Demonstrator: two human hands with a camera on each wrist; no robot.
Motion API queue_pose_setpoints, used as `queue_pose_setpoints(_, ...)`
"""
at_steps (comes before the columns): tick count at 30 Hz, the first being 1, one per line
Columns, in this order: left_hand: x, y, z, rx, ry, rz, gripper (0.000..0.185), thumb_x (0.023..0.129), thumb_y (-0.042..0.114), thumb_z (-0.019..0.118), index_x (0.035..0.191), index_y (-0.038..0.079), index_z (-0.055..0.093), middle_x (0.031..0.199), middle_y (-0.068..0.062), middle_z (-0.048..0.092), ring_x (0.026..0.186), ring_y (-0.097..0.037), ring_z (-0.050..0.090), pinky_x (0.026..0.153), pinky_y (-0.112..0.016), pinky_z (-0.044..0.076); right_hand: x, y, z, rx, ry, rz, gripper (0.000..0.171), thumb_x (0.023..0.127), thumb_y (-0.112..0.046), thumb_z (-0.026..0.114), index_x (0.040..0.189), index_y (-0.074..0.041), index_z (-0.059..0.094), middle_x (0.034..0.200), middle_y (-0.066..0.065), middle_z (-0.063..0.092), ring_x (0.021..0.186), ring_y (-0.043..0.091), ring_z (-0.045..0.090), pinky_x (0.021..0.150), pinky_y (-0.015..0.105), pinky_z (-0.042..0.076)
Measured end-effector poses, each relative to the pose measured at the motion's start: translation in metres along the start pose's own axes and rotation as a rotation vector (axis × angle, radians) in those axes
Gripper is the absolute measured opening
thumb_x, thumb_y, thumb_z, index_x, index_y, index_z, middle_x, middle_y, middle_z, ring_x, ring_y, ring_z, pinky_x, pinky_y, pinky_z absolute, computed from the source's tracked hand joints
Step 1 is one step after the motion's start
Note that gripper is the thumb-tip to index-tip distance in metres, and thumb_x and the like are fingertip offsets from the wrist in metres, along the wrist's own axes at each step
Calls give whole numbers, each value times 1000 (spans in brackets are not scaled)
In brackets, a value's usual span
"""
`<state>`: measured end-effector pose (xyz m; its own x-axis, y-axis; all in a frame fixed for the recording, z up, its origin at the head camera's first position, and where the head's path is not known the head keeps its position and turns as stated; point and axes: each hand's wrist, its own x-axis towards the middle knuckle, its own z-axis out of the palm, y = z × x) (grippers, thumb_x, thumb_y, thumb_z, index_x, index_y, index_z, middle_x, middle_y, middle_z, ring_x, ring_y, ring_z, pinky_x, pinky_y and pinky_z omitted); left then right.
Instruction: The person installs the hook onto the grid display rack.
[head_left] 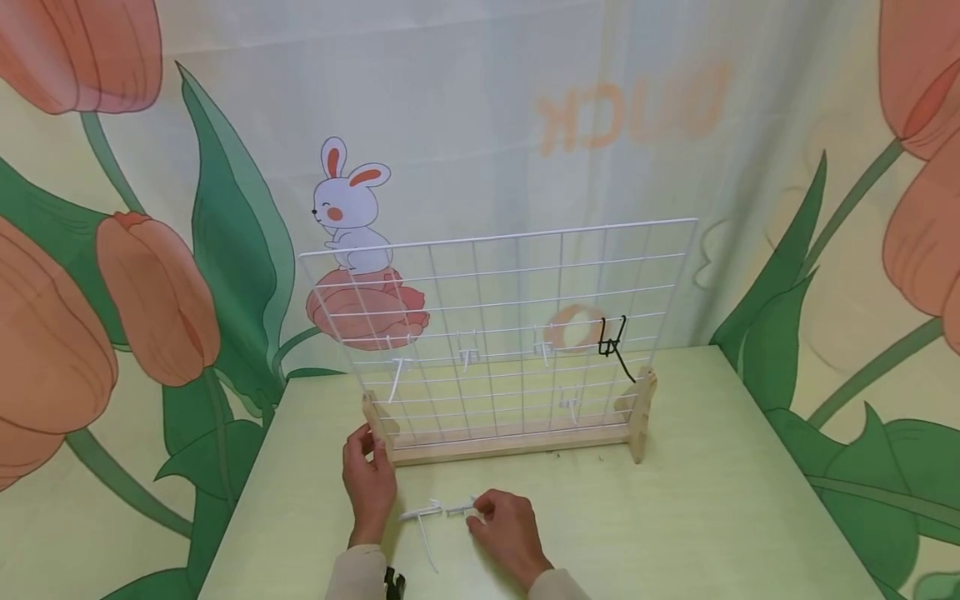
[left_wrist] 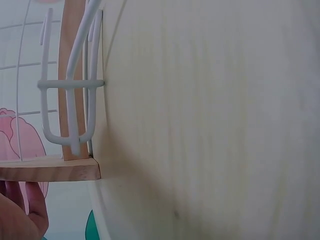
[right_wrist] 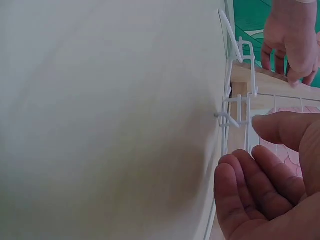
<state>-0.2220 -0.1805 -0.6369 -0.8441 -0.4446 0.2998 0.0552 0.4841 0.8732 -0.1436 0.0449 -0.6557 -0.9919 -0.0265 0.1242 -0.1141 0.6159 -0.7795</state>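
Note:
My left hand (head_left: 369,487) rests its fingertips against the left wooden end (head_left: 380,425) of a white wire grid rack (head_left: 495,333). In the left wrist view, its fingers (left_wrist: 36,205) show beside that wooden end. On the table lie two white wire hooks: a longer one (head_left: 426,533), and a shorter one (head_left: 456,510) to its right. My right hand (head_left: 510,529) is beside the shorter hook, thumb and fingers apart. The right wrist view shows the thumb (right_wrist: 280,131) close to that hook (right_wrist: 239,112); whether they touch I cannot tell. Nothing shows in its palm.
Several white hooks hang on the grid, among them a long one (head_left: 397,379) at left and a smaller one (head_left: 570,404) low at right. A black hook (head_left: 611,346) hangs at the right. A wooden base (head_left: 510,450) supports the grid on the pale table (head_left: 712,500). Behind hangs a printed curtain (head_left: 465,125).

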Motion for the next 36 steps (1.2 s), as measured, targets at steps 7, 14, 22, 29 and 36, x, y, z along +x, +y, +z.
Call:
queue_pose_setpoints(7, 0, 1, 0, -5, 8, -3, 35, 108, 8, 58, 142, 9, 56, 126, -15, 61, 117, -27, 62, 91, -45, 59, 4, -4, 5, -41, -5, 15, 13, 80, -18, 90, 84, -16, 78, 78, -10, 73, 71, 0, 60, 69, 27, 54)
queue_pose_setpoints(14, 2, 1, 1, -10, 1, -1, 35, 108, 9, 58, 142, 10, 56, 128, -14, 61, 118, -27, 63, 86, -23, 53, 8, -5, 11, -48, 9, -2, 15, 77, -15, 90, 78, -17, 75, 76, -9, 72, 70, 2, 61, 67, 25, 52)
queue_pose_setpoints(22, 1, -1, 1, 2, 13, 8, 35, 107, 8, 58, 142, 8, 56, 127, -16, 62, 117, -29, 63, 81, -8, 43, 10, -5, 15, -56, 6, -41, 19, 75, -1, 87, 76, -16, 74, 76, -6, 75, 70, 6, 66, 66, 26, 54)
queue_pose_setpoints(29, 1, 1, 3, -5, 4, -4, 35, 107, 8, 58, 142, 9, 56, 128, -15, 61, 118, -28, 63, 89, -39, 58, 10, -5, 14, -52, 20, -39, 19, 78, 1, 81, 76, -17, 75, 74, -8, 74, 68, 3, 65, 63, 23, 53)
queue_pose_setpoints(36, 0, 0, 2, -2, 11, -6, 35, 107, 7, 58, 142, 9, 56, 127, -15, 61, 117, -28, 63, 90, -42, 58, 9, -7, 9, -39, 3, -16, 15, 80, -1, 80, 77, -16, 77, 71, -10, 72, 65, 0, 62, 63, 23, 52)
